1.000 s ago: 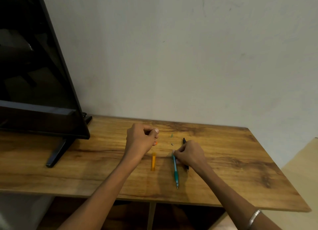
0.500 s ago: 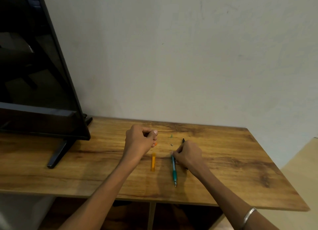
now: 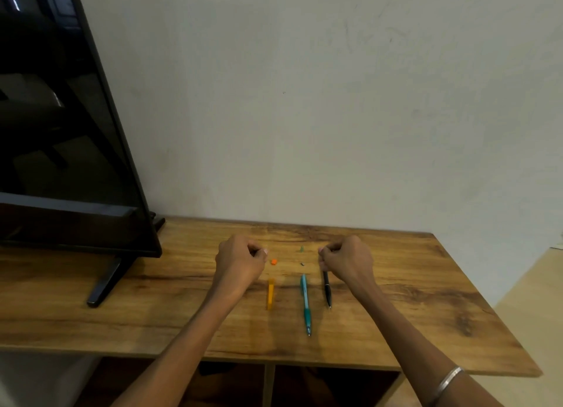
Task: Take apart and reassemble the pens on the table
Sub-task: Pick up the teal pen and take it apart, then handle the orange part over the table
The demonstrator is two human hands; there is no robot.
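In front of me a plain, pale wall point(image 3: 335, 102) fills most of what I see, matt and faintly scuffed, with 1 tiny dark speck near its middle. My worktop point(image 3: 426, 300) is a wooden board with strong brown grain and darker knots, pushed up against that wall. On its left stands a big black television point(image 3: 61, 132), switched off, its glossy screen reflecting dim shapes of the room; 1 black foot point(image 3: 103, 281) of its stand rests on the wood. Under the board I see a dark open space split by 1 upright wooden divider point(image 3: 268, 385). To my right lies light tan floor point(image 3: 536, 309).
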